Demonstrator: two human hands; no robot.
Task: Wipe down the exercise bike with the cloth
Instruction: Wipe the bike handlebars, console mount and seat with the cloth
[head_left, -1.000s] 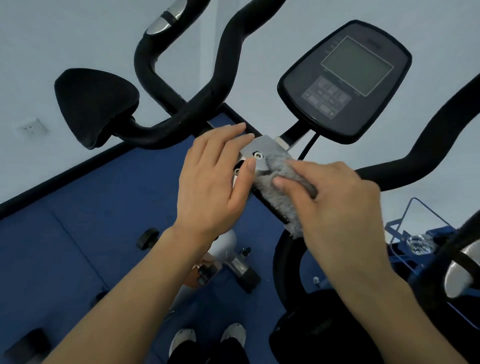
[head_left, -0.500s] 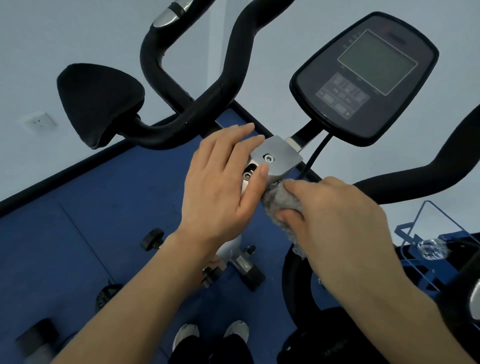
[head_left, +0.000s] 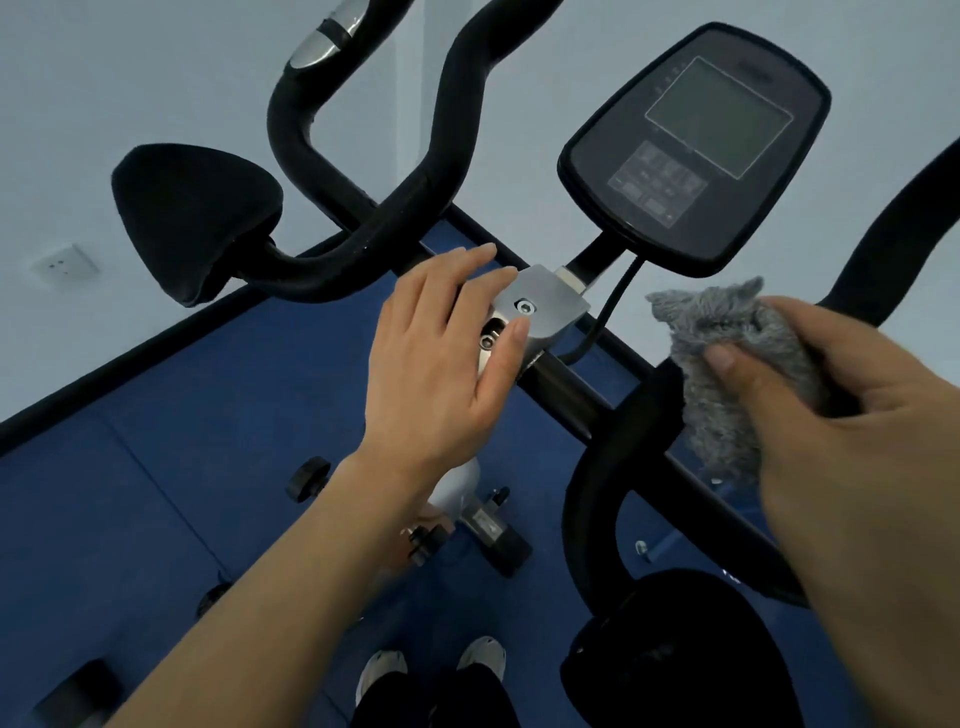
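Observation:
The exercise bike fills the view: black handlebars (head_left: 395, 208), a dark console (head_left: 696, 150) on a short stalk, and a silver clamp bracket (head_left: 545, 306) at the centre. My left hand (head_left: 441, 358) rests flat on the left side of the bracket, fingers extended, thumb by a bolt. My right hand (head_left: 841, 415) holds a fluffy grey cloth (head_left: 727, 353) bunched between thumb and fingers, off to the right of the bracket and below the console, next to the right handlebar (head_left: 623, 452).
A black elbow pad (head_left: 192, 218) sits at the left of the handlebars, another (head_left: 675, 649) at the lower right. Below are blue floor mats (head_left: 156, 467), a pedal (head_left: 493, 535), and my shoes (head_left: 431, 665). A white wall with a socket (head_left: 65, 265) is behind.
My right hand has carried the cloth off the bracket's lower right side, out to the right and upward. My left hand has stayed on the bracket. The view has shifted slightly.

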